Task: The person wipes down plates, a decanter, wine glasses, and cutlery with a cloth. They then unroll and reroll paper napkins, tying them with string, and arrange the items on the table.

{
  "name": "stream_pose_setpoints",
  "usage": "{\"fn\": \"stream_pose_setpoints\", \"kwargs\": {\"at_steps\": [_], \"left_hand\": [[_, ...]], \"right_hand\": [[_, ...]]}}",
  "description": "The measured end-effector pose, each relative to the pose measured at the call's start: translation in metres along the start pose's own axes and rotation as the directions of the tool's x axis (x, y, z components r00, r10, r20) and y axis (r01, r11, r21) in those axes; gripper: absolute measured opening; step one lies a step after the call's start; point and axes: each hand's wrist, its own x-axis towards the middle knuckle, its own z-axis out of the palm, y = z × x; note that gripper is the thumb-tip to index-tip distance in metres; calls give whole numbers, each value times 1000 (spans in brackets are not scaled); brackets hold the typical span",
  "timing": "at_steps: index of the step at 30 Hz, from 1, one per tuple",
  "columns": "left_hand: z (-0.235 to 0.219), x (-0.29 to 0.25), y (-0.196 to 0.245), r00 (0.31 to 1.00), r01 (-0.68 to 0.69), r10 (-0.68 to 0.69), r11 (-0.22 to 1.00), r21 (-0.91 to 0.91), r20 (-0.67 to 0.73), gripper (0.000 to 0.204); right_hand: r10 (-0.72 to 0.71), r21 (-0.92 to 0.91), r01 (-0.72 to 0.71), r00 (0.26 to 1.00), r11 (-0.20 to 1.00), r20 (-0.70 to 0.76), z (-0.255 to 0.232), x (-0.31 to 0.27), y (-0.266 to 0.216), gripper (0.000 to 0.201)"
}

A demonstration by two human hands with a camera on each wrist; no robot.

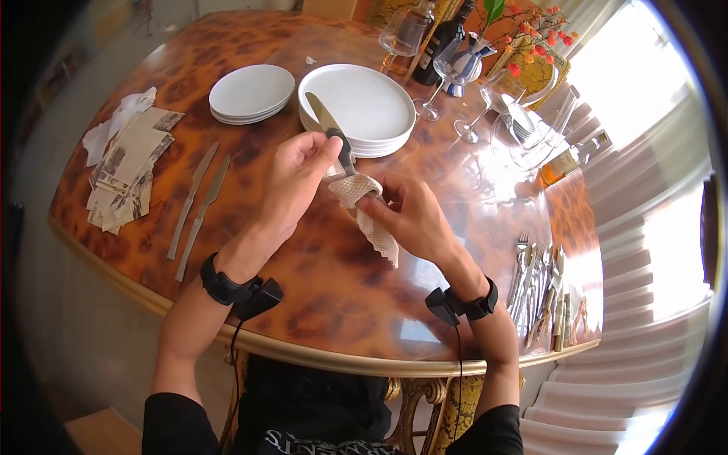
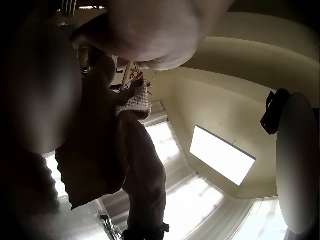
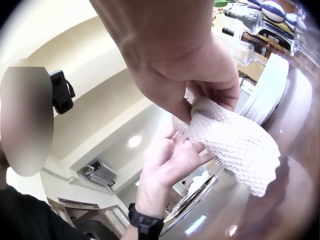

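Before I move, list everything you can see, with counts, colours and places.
Table: one, mottled brown, centre
Large plates: one stack, white, centre back
Small plates: one stack, white, left of those
Loose knives: two, silver, left
Printed papers: one pile, cream, far left
Cutlery: many, mostly silver, right
Stemmed glasses: several, clear, back right
Dark bottle: one, back right
Berry branches: several, red, back right
Curtains: count unclear, white, right
Black-handled knife: one, black and silver, left fingers
Cloth: one, cream, right fingers
Wrist cameras: two, black, one per wrist
Hands: two, bare, left and right, above table
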Motion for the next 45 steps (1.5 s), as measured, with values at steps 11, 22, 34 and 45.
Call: {"fn": "stream_pose_setpoints", "kwargs": {"at_steps": [11,22,34,45], "left_hand": [[12,-9,-10,962,97,6,928,-361,273,24],[17,-5,-8,983,-179,172,976,-123,-67,16],[15,-12,6,987,-139,157,937,-321,32,24],[-29,15,20,985,-147,61,792,-592,-163,21]], "right_hand": [[121,607,-121,992,785,42,21,-3,-1,30],[13,116,-8,999,993,-43,10,1,-5,35],[26,182,-47,993,982,114,28,-15,-8,29],[120,-169,-84,969,982,216,3,-79,1,22]]}}
